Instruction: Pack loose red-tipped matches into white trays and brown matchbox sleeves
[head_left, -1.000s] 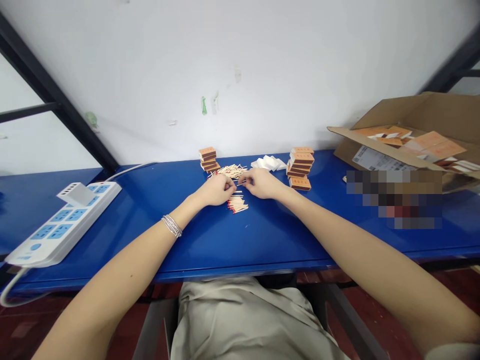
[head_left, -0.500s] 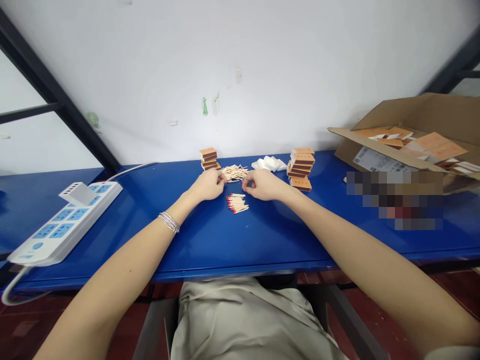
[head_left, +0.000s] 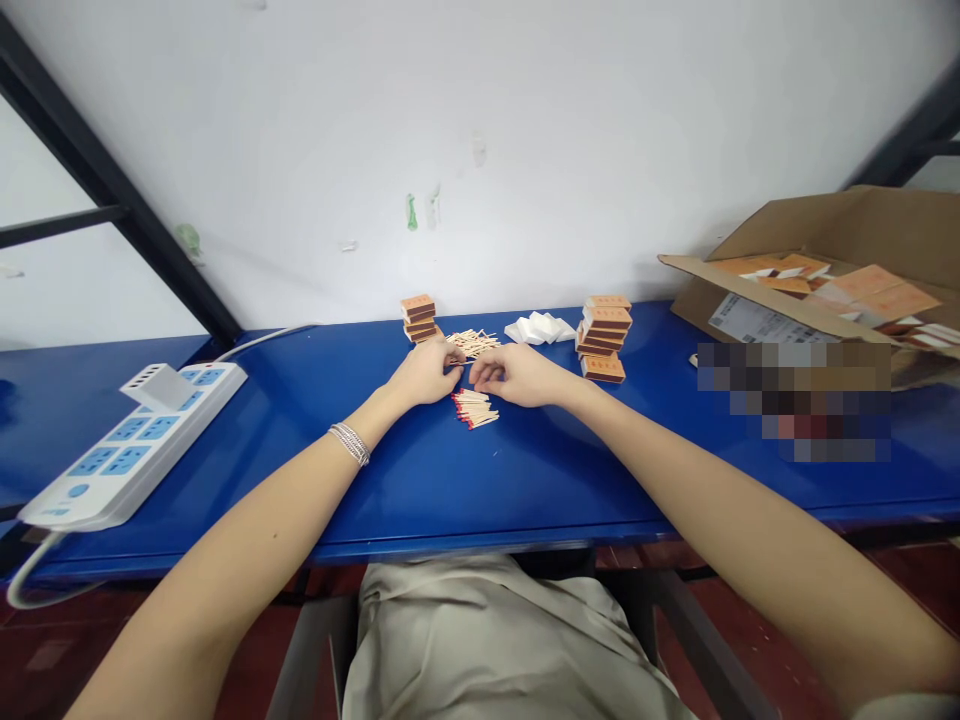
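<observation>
Facing each other over the blue table (head_left: 450, 490), the right hand (head_left: 529, 375) and left hand (head_left: 426, 372) have narrowly curled fingers, though whether either grips anything I cannot tell; the loose match heap (head_left: 474, 343) lies just beyond the fingertips, the smaller lined-up match group (head_left: 475, 410) just on the wearer's side
</observation>
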